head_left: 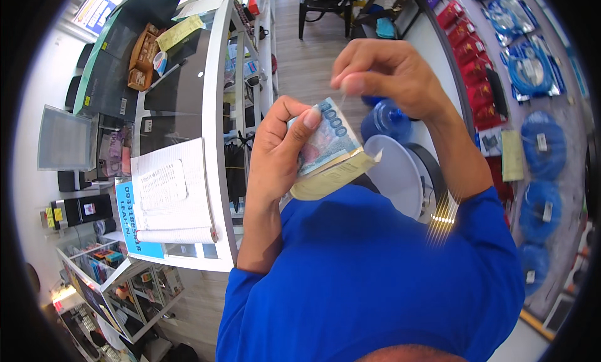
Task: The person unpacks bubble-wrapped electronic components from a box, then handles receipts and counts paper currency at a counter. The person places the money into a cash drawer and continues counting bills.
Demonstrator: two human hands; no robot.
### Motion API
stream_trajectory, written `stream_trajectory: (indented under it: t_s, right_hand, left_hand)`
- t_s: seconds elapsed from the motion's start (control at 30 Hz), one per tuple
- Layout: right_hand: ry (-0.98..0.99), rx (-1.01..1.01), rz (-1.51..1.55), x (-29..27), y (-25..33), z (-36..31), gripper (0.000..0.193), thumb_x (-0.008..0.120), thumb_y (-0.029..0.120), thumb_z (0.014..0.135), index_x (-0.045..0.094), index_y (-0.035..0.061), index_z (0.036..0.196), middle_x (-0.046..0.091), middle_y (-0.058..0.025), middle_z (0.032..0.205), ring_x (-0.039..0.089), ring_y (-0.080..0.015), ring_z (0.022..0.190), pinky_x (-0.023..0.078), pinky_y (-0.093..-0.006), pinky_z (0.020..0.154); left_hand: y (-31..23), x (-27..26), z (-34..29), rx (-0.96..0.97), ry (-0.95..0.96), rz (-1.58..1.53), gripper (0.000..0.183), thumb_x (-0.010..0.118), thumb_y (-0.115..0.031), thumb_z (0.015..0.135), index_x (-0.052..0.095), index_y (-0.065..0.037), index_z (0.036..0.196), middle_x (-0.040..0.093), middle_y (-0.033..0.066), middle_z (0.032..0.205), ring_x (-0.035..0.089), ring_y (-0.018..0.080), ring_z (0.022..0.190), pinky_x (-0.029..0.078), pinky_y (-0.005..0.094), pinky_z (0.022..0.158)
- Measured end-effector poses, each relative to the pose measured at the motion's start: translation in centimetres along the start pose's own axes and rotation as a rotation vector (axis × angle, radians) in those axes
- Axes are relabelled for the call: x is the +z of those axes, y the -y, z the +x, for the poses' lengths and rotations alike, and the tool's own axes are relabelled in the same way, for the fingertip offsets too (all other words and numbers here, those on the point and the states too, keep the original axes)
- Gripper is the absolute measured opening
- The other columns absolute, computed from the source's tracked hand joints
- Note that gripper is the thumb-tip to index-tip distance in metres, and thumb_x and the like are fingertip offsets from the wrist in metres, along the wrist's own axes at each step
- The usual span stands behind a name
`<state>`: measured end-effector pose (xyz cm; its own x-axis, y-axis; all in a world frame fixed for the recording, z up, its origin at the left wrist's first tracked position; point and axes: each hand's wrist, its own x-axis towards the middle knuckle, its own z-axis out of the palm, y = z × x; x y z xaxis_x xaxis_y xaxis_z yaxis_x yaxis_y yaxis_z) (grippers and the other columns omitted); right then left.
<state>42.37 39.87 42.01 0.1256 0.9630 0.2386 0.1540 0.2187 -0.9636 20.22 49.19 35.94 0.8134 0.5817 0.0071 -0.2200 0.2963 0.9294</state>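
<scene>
In front of the chest, the left hand [282,146] is closed around a thick wad of banknotes [328,155], fingers wrapped behind it and the thumb pressed flat on the top blue note. The wad stands tilted, its pale edges facing lower right. Just above it, the right hand [385,74] is raised clear of the notes, fingers curled in with thumb and forefinger pinched together; whether anything is held between them cannot be told. Both sleeves are blue. Beyond the hands lies a white round stool [394,174]. To the left, an open ledger [169,193] rests on a glass counter [213,80]. Farther right, packaged blue cables [541,143] hang on the wall.
</scene>
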Motion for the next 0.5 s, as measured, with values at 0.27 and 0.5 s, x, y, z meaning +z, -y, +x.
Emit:
stream_trajectory:
  t_s: [0.27, 0.5]
  right_hand:
    - [0.091, 0.006, 0.660, -9.4, -8.7, 9.1, 0.023, 0.061, 0.022, 0.110, 0.069, 0.0019, 0.115, 0.071, -0.0094, 0.105, 0.067, -0.0152, 0.094, 0.054, -0.0289, 0.088]
    - [0.264, 0.102, 0.406, -10.8, -14.1, 18.7, 0.044, 0.048, 0.035, 0.115, 0.068, -0.0027, 0.124, 0.051, 0.0046, 0.085, 0.045, -0.0076, 0.083, 0.039, -0.0238, 0.075]
  left_hand:
    - [-0.4, -1.9, 9.5, 0.125, -0.349, 0.053, 0.023, 0.069, -0.027, 0.107, 0.063, -0.005, 0.104, 0.070, 0.0000, 0.090, 0.061, 0.0025, 0.078, 0.049, 0.0197, 0.071]
    - [-2.9, -2.7, 18.9, 0.367, -0.695, 0.321, 0.022, 0.072, -0.026, 0.105, 0.065, -0.005, 0.105, 0.068, -0.0002, 0.094, 0.059, 0.0027, 0.082, 0.047, 0.0194, 0.073]
